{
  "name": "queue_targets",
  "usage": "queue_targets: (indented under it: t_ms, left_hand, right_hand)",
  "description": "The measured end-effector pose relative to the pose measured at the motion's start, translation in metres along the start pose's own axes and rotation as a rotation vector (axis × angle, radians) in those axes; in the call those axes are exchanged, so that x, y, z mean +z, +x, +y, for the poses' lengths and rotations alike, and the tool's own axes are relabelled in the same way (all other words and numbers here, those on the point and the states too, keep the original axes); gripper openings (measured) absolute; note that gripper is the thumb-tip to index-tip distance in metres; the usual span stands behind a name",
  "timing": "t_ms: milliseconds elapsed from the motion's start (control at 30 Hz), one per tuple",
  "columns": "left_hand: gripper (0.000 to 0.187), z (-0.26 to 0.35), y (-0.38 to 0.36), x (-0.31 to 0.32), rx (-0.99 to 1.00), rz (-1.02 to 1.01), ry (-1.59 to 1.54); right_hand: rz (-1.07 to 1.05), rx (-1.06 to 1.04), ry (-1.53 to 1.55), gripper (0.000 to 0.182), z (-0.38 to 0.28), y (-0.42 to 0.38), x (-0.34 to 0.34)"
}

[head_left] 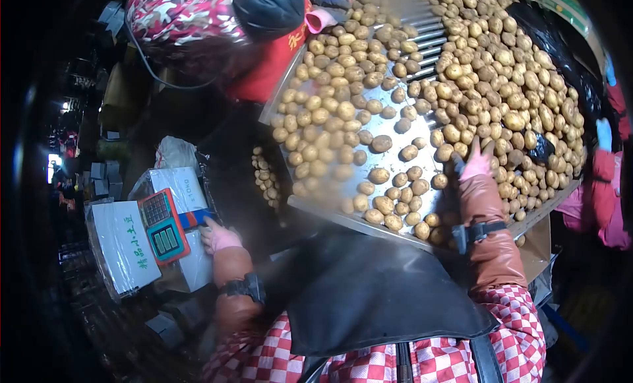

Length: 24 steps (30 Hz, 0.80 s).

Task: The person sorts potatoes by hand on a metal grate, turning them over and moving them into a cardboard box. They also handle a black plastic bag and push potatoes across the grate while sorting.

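My right hand [476,162], in a pink glove with dark fingertips, reaches into the potatoes [484,86] on the metal sorting table. Its fingers are spread and touch the edge of the big heap, with nothing seen gripped in them. On the left, my left hand [222,238], also gloved in pink, rests its slightly bent fingers at the blue bar [195,218] beside a digital scale [163,226]. The scale has an orange frame, a keypad and a teal display. White boxes [125,241] with green writing lie under and around it.
Bare metal of the sorting table [395,155] shows between looser potatoes, with slotted bars [428,46] behind. A person in a camouflage top [188,17] works at the far left side. Another person's blue-gloved hand [603,133] is at the right edge. More potatoes [266,175] sit lower down.
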<state>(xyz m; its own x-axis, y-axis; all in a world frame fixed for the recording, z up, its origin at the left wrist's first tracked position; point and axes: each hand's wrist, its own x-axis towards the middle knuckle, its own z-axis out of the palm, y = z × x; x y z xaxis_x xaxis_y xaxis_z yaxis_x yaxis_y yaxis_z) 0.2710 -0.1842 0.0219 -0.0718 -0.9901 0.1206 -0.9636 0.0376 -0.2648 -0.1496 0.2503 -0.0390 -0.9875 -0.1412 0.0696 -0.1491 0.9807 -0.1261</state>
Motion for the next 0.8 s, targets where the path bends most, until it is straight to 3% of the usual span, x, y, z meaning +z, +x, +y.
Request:
queue_targets:
  t_ms: [33, 67, 133, 167, 200, 233, 267, 300, 333, 400, 433, 467, 500, 533, 567, 600, 633, 667, 700, 767, 800]
  left_hand:
    - [0.072, 0.008, -0.007, -0.004, 0.084, 0.082, 0.041]
    - [0.069, 0.023, -0.009, -0.008, 0.300, 0.088, -0.177]
    - [0.062, 0.077, -0.011, -0.011, 0.656, 0.080, -0.539]
    - [0.058, 0.115, -0.009, -0.009, 0.807, 0.076, -0.684]
    - [0.051, 0.155, 0.004, 0.015, 0.940, 0.088, -0.822]
    - [0.060, 0.189, 0.004, -0.001, 0.995, -0.066, -0.677]
    - [0.065, 0.227, 0.000, -0.011, 0.943, -0.083, -0.562]
    - [0.071, 0.265, -0.006, -0.020, 0.897, -0.099, -0.447]
    - [0.073, 0.308, -0.008, -0.004, 0.817, -0.170, -0.558]
    - [0.073, 0.341, -0.048, -0.024, 0.778, -0.226, -0.570]
    - [0.072, 0.332, -0.077, -0.062, 0.808, -0.203, -0.482]
    - [0.066, 0.330, -0.092, -0.051, 0.924, -0.203, -0.407]
    - [0.062, 0.326, -0.103, -0.040, 1.043, -0.195, -0.323]
    - [0.055, 0.302, -0.115, -0.055, 1.177, -0.059, -0.336]
    - [0.049, 0.286, -0.123, -0.044, 1.272, -0.033, -0.385]
    - [0.043, 0.270, -0.132, -0.033, 1.369, -0.006, -0.429]
    - [0.044, 0.268, -0.130, -0.005, 1.342, -0.207, -0.601]
    - [0.045, 0.265, -0.128, 0.022, 1.291, -0.402, -0.773]
    - [0.053, 0.260, -0.120, 0.032, 1.119, -0.703, -1.017]
    - [0.061, 0.268, -0.107, 0.015, 1.057, -0.598, -1.102]
    - [0.060, 0.274, -0.102, 0.001, 1.170, -0.196, -0.938]
  right_hand:
    - [0.048, -0.004, 0.007, 0.082, -0.009, -0.005, 0.019]
    - [-0.150, -0.152, 0.047, 0.087, -0.003, -0.006, 0.027]
    - [-0.397, -0.165, -0.011, 0.087, -0.055, -0.035, -0.021]
    - [-0.422, -0.278, 0.072, 0.085, -0.063, -0.047, -0.018]
    - [-0.636, -0.300, -0.021, 0.076, -0.098, -0.054, -0.056]
    - [-0.623, -0.425, -0.071, 0.067, -0.104, -0.066, -0.055]
    - [-0.761, -0.526, 0.111, 0.063, -0.099, -0.072, -0.040]
    - [-0.672, -0.608, 0.087, 0.053, -0.102, -0.085, -0.044]
    - [-0.669, -0.668, 0.205, 0.051, -0.093, -0.086, -0.037]
    - [-0.741, -0.685, 0.489, 0.045, -0.079, -0.081, -0.049]
    - [-0.672, -0.725, 0.518, 0.040, -0.078, -0.077, -0.073]
    - [-0.697, -0.703, 0.562, 0.038, -0.070, -0.074, -0.073]
    - [-0.952, -0.342, 0.774, 0.037, -0.067, -0.069, -0.080]
    - [-1.084, 0.091, 0.971, 0.036, -0.065, -0.063, -0.088]
    - [-0.785, -0.190, 0.815, 0.034, -0.038, -0.066, -0.048]
    - [-0.828, -0.029, 0.894, 0.033, -0.029, -0.060, -0.053]
    - [-0.870, 0.135, 0.969, 0.032, -0.022, -0.055, -0.059]
    - [-0.615, -0.122, 0.788, 0.028, -0.010, -0.053, -0.059]
    - [-0.671, -0.022, 0.762, 0.027, -0.018, -0.050, -0.083]
    - [-0.706, 0.158, 0.841, 0.026, -0.010, -0.051, -0.092]
    - [-0.681, 0.236, 0.949, 0.026, 0.006, -0.056, -0.076]
